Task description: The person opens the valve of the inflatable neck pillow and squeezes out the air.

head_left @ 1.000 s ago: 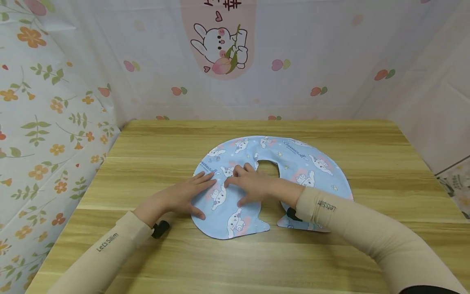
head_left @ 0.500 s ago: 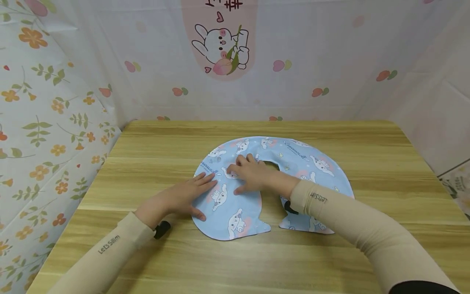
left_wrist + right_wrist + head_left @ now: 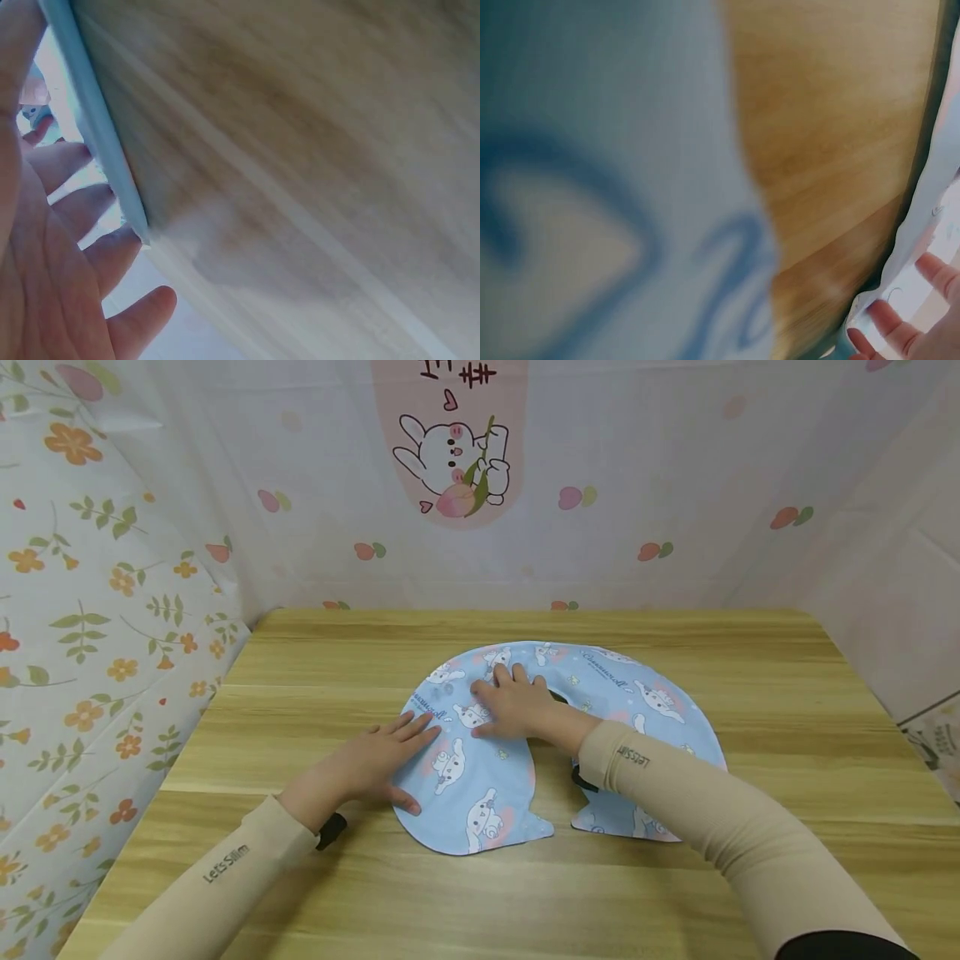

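Observation:
A light-blue, horseshoe-shaped fabric piece (image 3: 510, 793) printed with white long-eared cartoon characters lies flat on the wooden table, its gap facing the person. My left hand (image 3: 375, 764) rests on its left edge with fingers spread, the thumb lower down on the same edge. Close to the inner curve, my right hand (image 3: 517, 706) touches the left half of the cloth with its fingers spread and slightly bent. The left wrist view has the left hand (image 3: 67, 247) along the blue edge (image 3: 97, 120). In the right wrist view, blurred cloth (image 3: 615, 187) fills the left side.
The wooden table (image 3: 322, 660) extends around the fabric on all sides. A white curtain (image 3: 660, 468) with a rabbit print hangs behind it, and a flower-patterned cloth (image 3: 112, 602) hangs at the left. Black wrist camera straps (image 3: 330, 831) show beneath the sleeves.
My right hand has slid up the fabric, away from the person, toward the top of the inner curve. The left hand stays on the left edge, and the cloth keeps its place.

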A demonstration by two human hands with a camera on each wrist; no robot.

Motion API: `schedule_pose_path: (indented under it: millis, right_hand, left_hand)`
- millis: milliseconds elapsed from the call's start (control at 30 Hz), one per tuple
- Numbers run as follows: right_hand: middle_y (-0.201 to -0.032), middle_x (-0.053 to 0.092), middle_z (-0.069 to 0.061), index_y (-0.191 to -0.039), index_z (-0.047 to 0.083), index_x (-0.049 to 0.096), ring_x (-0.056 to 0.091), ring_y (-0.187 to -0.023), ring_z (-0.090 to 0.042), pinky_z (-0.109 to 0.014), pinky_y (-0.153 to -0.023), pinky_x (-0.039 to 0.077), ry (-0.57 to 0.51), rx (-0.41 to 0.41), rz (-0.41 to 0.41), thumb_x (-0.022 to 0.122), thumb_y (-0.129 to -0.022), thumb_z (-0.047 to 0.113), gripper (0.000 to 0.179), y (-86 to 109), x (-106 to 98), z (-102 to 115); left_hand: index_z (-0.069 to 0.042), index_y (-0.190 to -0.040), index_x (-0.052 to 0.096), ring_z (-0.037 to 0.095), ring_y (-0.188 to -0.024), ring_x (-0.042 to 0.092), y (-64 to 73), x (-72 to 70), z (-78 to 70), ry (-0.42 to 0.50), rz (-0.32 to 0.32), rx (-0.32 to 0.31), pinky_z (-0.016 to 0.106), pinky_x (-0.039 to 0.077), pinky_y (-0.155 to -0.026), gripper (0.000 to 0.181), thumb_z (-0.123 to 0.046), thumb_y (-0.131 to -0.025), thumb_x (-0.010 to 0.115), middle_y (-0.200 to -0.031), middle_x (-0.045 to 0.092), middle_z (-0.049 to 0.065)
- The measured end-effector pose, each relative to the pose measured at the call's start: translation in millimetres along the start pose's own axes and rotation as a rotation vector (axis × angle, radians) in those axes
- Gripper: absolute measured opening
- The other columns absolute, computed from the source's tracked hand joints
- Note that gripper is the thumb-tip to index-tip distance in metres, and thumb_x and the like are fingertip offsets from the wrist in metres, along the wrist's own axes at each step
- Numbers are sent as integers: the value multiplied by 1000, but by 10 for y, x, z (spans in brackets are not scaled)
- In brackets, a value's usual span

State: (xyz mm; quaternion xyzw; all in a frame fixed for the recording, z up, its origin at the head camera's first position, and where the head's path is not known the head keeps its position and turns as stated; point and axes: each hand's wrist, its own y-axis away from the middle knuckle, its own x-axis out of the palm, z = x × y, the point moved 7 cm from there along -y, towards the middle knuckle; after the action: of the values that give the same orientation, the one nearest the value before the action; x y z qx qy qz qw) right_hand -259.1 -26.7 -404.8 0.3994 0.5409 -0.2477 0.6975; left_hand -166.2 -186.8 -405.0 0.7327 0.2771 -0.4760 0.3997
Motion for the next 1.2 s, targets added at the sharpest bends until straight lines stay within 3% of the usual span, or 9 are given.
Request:
schedule_pose_path:
  millis: [167,400,633,867,1033,1200]
  right_hand:
    - [-147,36,-14,-152,29,36,33,-130,-36,-57,-99,38,-14,34,6,61,-88,65,77,-11,1,-23]
    - [-155,29,-13,-155,30,33,29,-135,-35,-58,-102,33,-1,58,31,59,-87,68,82,-10,6,-46]
    - [-148,41,-11,-150,26,43,35,-131,-34,-57,-99,36,-79,33,6,63,-91,56,69,89,-67,-105]
    - [-145,50,-11,-142,19,55,42,-132,-40,-65,-98,42,-190,-38,-116,65,-93,44,56,391,-346,-273]
    - [-143,52,-14,-138,15,58,44,-131,-44,-66,-100,42,-251,-50,-196,65,-95,37,49,663,-520,-571]
    - [-137,56,-17,-132,9,61,48,-129,-44,-63,-102,43,-286,-31,-248,66,-95,29,42,917,-546,-906]
  left_hand:
    - [-9,-159,20,45,-153,9,-13,24,58,7,13,-49,67,27,-115,119,-62,-71,79,-167,11,18]
    - [-10,-160,16,40,-154,7,-28,57,119,37,27,-60,70,18,-116,123,-65,-69,78,-167,5,20]
    - [-13,-160,17,38,-155,8,-18,50,150,73,30,-49,70,20,-115,121,-62,-69,80,-168,6,18]
    - [-16,-160,19,36,-155,7,-22,28,216,110,43,-60,70,18,-116,121,-59,-67,84,-168,6,14]
    - [-17,-160,21,38,-155,8,-25,-3,280,131,47,-58,69,18,-116,122,-58,-65,86,-168,7,14]
    - [-16,-160,22,40,-154,9,-28,-15,346,143,44,-51,69,21,-116,123,-58,-64,87,-168,7,14]
